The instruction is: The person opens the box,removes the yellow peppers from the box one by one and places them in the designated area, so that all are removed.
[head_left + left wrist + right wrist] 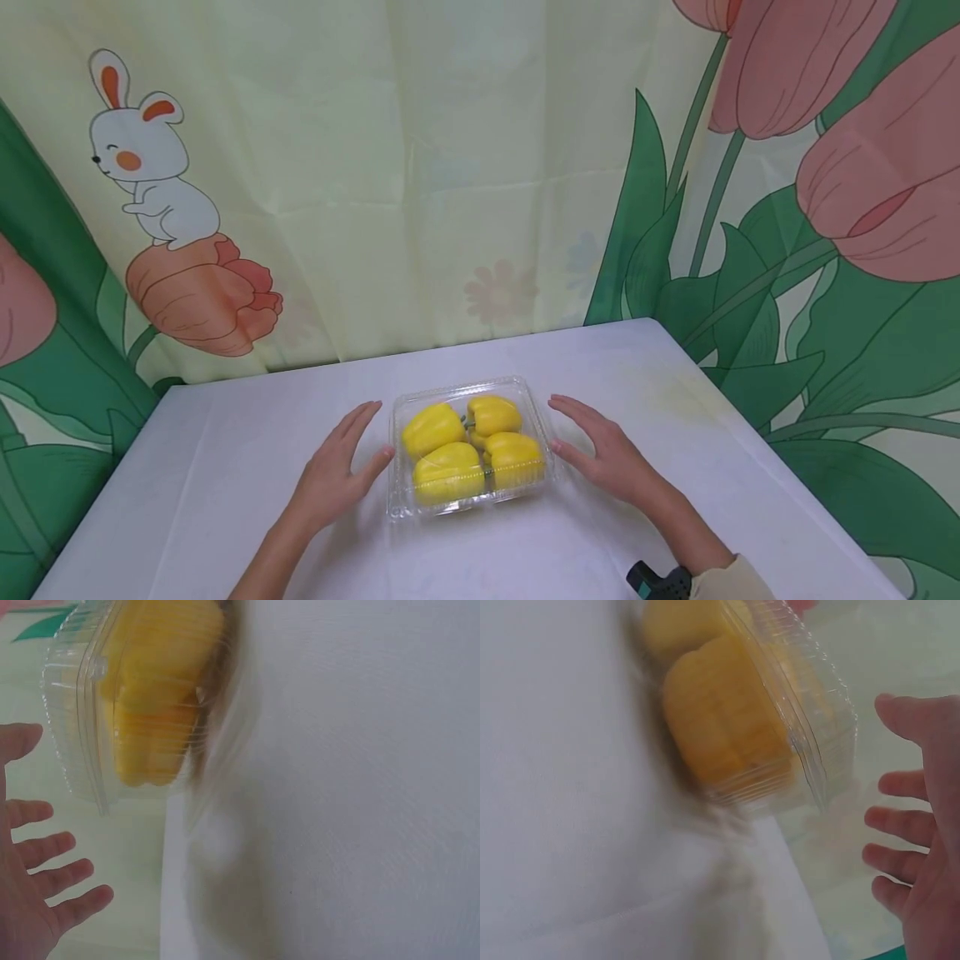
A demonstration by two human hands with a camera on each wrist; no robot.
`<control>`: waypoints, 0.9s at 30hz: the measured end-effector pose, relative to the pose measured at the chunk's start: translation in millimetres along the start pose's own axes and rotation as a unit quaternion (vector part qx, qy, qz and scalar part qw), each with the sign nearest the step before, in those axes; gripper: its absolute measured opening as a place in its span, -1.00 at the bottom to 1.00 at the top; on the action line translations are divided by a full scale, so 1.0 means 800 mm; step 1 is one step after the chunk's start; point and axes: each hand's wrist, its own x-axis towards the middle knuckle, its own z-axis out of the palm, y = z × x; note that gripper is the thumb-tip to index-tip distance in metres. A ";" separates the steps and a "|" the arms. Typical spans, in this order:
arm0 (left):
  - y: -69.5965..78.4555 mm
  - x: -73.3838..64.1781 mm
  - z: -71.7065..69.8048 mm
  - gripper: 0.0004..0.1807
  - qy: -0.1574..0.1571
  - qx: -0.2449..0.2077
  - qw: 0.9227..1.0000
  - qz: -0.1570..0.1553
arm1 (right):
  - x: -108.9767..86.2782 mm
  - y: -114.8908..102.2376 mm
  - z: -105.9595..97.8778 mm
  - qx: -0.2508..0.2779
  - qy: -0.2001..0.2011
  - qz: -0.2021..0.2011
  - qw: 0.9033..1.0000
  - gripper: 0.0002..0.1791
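A clear plastic clamshell box (468, 502) with its lid down sits on the white table, and several yellow bell peppers (448, 473) show through it. My left hand (339, 471) is at the box's left side, fingers extended and thumb toward its edge. On the opposite side my right hand (603, 454) mirrors it, thumb near the right rim. Both wrist views show spread, straight fingers, with a gap between the left hand (34, 877) and the box (90, 735), and likewise between the right hand (922, 825) and the box (810, 750). Neither hand holds anything.
The white-covered table (600, 367) reaches back to a pale curtain (480, 183) printed with a rabbit, tulips and leaves. A black wrist device (660, 581) sits by the right sleeve (731, 581) at the lower edge.
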 end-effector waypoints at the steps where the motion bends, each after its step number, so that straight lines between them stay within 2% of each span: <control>1: 0.000 0.000 0.001 -0.26 -0.001 -0.001 1.000 0.000 | -0.001 0.000 0.001 0.006 -0.002 0.004 1.000 -0.34; 12: 0.002 -0.002 0.009 -0.28 -0.002 -0.009 1.000 0.001 | -0.009 0.004 0.008 0.058 -0.034 0.058 0.996 -0.33; 27: 0.006 0.009 0.013 -0.27 0.001 -0.024 1.000 0.011 | -0.020 0.006 0.007 0.078 -0.050 0.084 0.992 -0.32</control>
